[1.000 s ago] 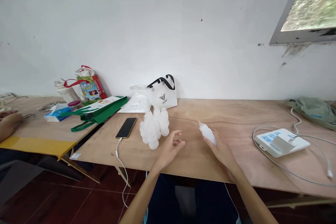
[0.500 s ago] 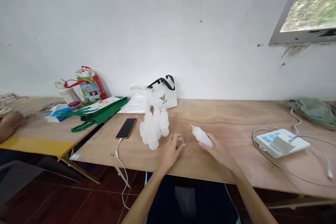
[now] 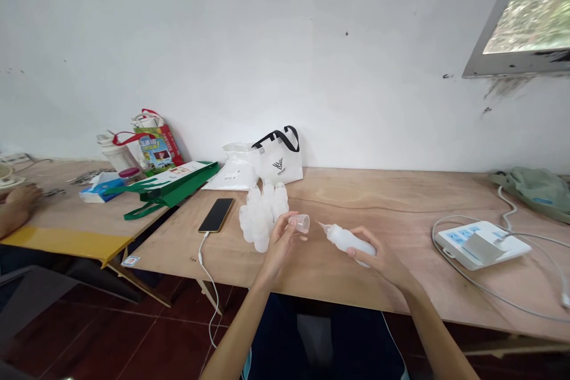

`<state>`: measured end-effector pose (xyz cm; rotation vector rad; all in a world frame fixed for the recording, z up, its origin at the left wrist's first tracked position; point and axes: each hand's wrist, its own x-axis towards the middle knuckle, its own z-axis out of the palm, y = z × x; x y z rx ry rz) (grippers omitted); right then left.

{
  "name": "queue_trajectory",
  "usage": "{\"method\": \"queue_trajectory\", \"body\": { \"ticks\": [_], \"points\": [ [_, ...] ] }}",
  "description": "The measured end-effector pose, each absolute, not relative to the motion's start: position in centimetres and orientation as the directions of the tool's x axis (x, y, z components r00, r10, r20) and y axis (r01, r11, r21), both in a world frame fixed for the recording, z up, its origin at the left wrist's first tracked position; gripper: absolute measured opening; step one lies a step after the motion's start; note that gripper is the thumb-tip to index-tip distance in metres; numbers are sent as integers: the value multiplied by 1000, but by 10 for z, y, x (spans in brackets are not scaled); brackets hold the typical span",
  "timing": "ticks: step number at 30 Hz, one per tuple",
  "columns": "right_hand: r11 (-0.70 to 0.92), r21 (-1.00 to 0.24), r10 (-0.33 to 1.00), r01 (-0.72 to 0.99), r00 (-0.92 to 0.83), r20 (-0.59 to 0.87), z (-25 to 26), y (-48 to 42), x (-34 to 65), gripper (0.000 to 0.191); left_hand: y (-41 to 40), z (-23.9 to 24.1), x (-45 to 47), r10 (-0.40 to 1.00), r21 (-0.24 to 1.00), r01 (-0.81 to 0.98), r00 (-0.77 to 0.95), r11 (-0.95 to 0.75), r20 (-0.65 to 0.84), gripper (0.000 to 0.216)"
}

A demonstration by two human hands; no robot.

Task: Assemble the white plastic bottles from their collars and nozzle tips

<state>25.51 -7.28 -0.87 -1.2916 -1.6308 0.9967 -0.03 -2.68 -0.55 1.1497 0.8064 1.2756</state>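
My left hand [image 3: 279, 241] pinches a small clear cap [image 3: 303, 223] and holds it up above the wooden table [image 3: 401, 202], its open end facing right. My right hand [image 3: 378, 256] is wrapped around a white squeeze bottle [image 3: 345, 238] lying nearly level, its pointed nozzle aimed left at the cap with a small gap between them. Just left of my left hand stands a cluster of several white bottles [image 3: 262, 214].
A phone [image 3: 216, 215] on a white cable lies left of the bottles. A white tote bag [image 3: 278, 160] and a green bag [image 3: 171, 185] sit toward the wall. A power strip [image 3: 478, 241] with cables lies at right. Another person's hand [image 3: 22, 197] rests on the far-left table.
My left hand picked the clear cap off the table and raised it. My right hand swung the bottle flatter, nozzle toward the cap.
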Motion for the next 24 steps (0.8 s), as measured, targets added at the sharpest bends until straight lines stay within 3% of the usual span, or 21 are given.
{"method": "queue_trajectory", "body": {
  "ticks": [3,5,8,10,12,14,17,19,21,24],
  "points": [
    [334,-793,942,510,-176,284,-9,-79,244,37,-33,-2,4,949,975,-186,264,-125,172,42],
    [431,-635,885,641,-162,437,-15,-81,238,36,-36,-3,7,935,977,-155,301,-146,188,42],
    [471,-370,773,801,-173,611,-28,-81,233,32,-37,-3,8,934,973,-162,293,-164,206,42],
    [475,-268,713,838,-188,675,-35,-80,230,30,-36,-2,6,934,971,-167,287,-172,214,41],
    [506,-272,665,819,-169,727,-37,-80,227,29,-36,-1,2,930,969,-160,286,-191,230,40],
    [542,-395,679,742,-109,726,-33,-82,225,30,-37,1,-1,919,967,-144,310,-209,245,40],
    [458,-742,869,491,-71,489,-21,-85,224,36,-40,5,-3,887,961,-154,373,-229,271,38],
    [231,-946,967,228,-164,196,-13,-86,226,34,-43,7,-2,857,954,-184,422,-238,295,35],
    [-50,-998,955,-28,-293,-40,-9,-87,227,38,-47,10,-1,831,947,-213,459,-241,315,34],
    [-314,-917,894,-248,-401,-198,-9,-87,224,46,-52,14,0,816,942,-237,477,-238,326,35]
  ]
}}
